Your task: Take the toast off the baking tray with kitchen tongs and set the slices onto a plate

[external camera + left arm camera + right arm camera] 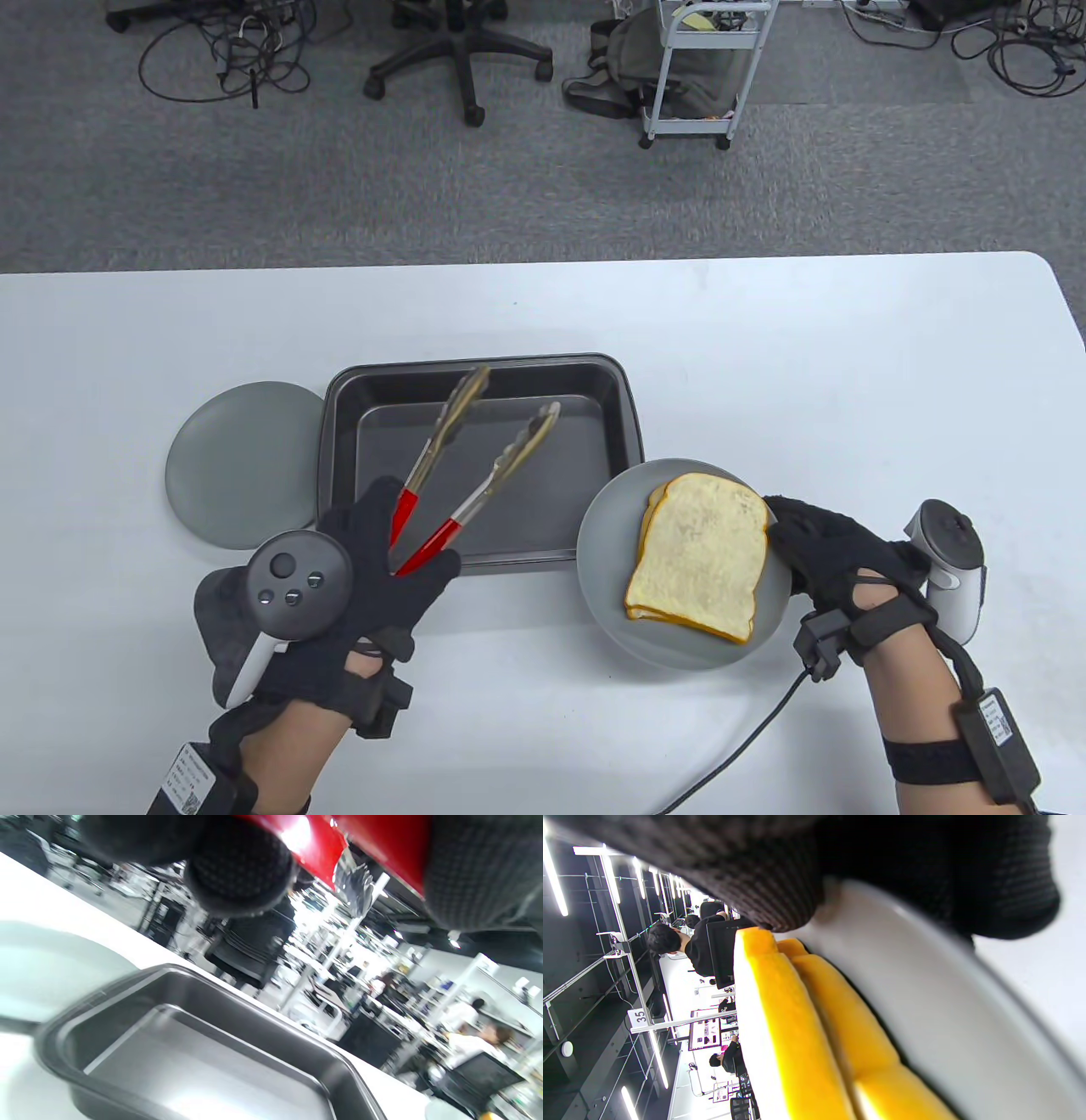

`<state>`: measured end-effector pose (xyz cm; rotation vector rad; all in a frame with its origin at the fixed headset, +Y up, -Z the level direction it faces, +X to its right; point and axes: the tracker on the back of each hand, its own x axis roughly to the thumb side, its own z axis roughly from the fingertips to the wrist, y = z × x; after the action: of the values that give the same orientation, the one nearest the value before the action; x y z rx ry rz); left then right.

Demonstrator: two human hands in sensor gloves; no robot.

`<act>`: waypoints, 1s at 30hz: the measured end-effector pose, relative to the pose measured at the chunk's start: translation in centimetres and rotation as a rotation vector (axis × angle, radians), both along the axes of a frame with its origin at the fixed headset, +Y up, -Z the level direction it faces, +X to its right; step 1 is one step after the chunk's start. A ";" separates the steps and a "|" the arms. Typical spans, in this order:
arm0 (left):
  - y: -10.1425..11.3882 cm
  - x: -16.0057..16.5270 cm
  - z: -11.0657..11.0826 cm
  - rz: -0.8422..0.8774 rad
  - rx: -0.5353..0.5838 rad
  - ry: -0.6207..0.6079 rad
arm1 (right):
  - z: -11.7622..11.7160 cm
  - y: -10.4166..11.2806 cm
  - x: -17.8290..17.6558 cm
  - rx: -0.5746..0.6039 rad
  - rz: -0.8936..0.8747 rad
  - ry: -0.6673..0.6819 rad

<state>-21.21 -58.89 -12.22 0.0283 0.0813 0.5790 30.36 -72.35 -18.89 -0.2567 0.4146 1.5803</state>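
My left hand (373,586) grips the tongs (475,463) by their red handles, tips spread over the baking tray (624,407) ahead of it. My right hand (827,552) pinches the plate (607,518) rim; the stacked toast (700,556) lies just left. My fingertips there are hidden.

Baking tray (624,407) mid-table, bare plate (242,463) touching its left, toast (700,560) on right plate (607,526).

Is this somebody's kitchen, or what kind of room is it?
Probably an office or lab, not a kitchen: grey carpet with loose cables, a swivel chair base, a wheeled cart, and people at desks with monitors in the wrist views.
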 end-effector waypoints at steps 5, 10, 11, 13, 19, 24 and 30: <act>-0.7 -3.5 -0.1 -0.040 0.032 0.167 | 0.1 0.0 0.0 -0.001 -0.001 0.000; -2.4 -6.9 -0.4 -0.019 -0.018 0.278 | 0.1 0.0 0.0 -0.002 -0.001 -0.003; -2.7 -7.5 -0.5 -0.017 -0.028 0.300 | 0.1 -0.1 0.0 -0.004 -0.004 -0.006; -3.5 -8.8 -0.6 -0.010 -0.050 0.336 | 0.1 0.0 0.0 -0.006 -0.009 -0.006; -6.0 -12.1 -1.3 0.023 -0.102 0.425 | 0.1 0.0 0.0 -0.006 -0.008 -0.007; -8.5 -13.4 -2.2 -0.007 -0.178 0.465 | 0.1 0.0 0.0 -0.009 -0.006 -0.009; -10.9 -14.0 -3.8 -0.114 -0.230 0.506 | 0.1 0.0 0.1 -0.011 -0.001 -0.013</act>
<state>-35.18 -69.80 -16.04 -0.0451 0.6338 0.4345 30.50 -72.36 -18.79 -0.2749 0.4128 1.5749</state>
